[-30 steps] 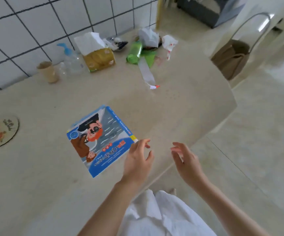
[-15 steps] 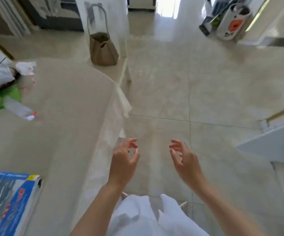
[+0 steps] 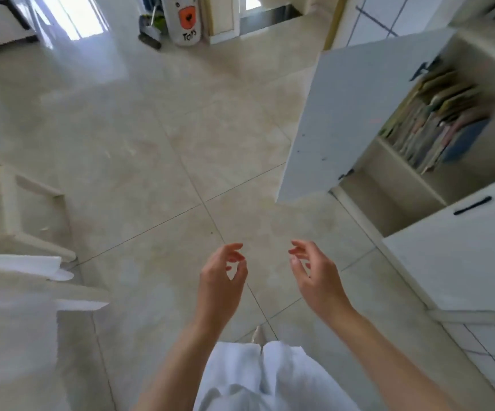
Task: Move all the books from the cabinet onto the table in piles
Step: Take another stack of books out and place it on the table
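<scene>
Both hands out in front, over the floor (image 3: 157,161), holding nothing. Left hand (image 3: 221,280): fingers (image 3: 234,249) loosely curled, thumb near the fingertips but w/ nothing between them. Right hand (image 3: 317,274): fingers (image 3: 299,247) relaxed, slightly spread, palm turned toward the left hand. The two hands are near each other, not touching.

Books (image 3: 436,126) are in the cabinet (image 3: 477,72) at far right, standing packed on the upper shelf, spines/edges toward the opening, some leaning; blurred, so titles & count can't be told. Cabinet door (image 3: 350,120) is swung open toward the left, white, between the hands and the books in the view. Compartment under the book shelf looks bare from here. Near right of it, a closed white door w/ a dark handle (image 3: 473,205).

Tabletop (image 3: 12,336) shows only as a pale corner at near left edge; no book visible on that part. Beside it, farther left, a pale chair or stool frame (image 3: 32,209). Far side: white bucket w/ orange badge (image 3: 185,20) on the floor. White clothing (image 3: 270,378) at bottom centre.
</scene>
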Available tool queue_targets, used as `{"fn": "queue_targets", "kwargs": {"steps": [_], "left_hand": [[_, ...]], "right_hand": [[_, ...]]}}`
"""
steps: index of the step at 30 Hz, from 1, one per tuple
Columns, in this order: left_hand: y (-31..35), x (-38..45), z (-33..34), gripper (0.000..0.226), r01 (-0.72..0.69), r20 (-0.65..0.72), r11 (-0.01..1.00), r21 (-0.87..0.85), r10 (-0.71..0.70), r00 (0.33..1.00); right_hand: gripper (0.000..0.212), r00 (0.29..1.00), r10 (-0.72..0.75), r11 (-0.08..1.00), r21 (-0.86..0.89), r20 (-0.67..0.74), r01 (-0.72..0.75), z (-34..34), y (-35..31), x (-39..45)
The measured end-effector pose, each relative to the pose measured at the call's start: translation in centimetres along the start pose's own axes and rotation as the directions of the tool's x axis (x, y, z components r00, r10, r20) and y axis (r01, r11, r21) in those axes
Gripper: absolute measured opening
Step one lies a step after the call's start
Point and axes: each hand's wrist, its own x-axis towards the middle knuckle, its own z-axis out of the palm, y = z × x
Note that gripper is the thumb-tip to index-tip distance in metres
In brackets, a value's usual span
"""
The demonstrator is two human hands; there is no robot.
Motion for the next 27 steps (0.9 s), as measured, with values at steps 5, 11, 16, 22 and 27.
{"fn": "queue_targets", "kwargs": {"steps": [5, 11, 16, 22, 27], "left_hand": [[3.9, 4.3, 7.3, 0.028, -0.085, 0.203, 0.996, -0.020, 0.087, 0.975], [7.6, 10.5, 15.1, 0.030, -0.124, 0.390, 0.991, -0.044, 0.131, 0.911], [11.9, 17.6, 22.1, 0.031, -0.184, 0.533, 0.982, -0.039, 0.176, 0.827], [17.4, 26.0, 30.5, 0.034, -0.312, 0.637, 0.947, -0.078, 0.288, 0.715], [21.1, 30.1, 37.4, 0.031, -0.355, 0.698, 0.931, -0.087, 0.311, 0.645]], "right_hand": [[0.027, 0.968, 0.192, 0.980, 0.093, -0.163, -0.178, -6.3, 4.6, 1.9], [0.029, 0.892, 0.328, 0.944, 0.149, -0.312, -0.294, -12.1, 8.1, 5.9], [0.028, 0.802, 0.417, 0.909, 0.207, -0.429, -0.362, -17.6, 10.4, 11.4], [0.023, 0.697, 0.502, 0.865, 0.289, -0.511, -0.411, -23.5, 12.6, 17.8], [0.027, 0.633, 0.562, 0.827, 0.338, -0.532, -0.450, -28.3, 14.8, 21.7]]}}
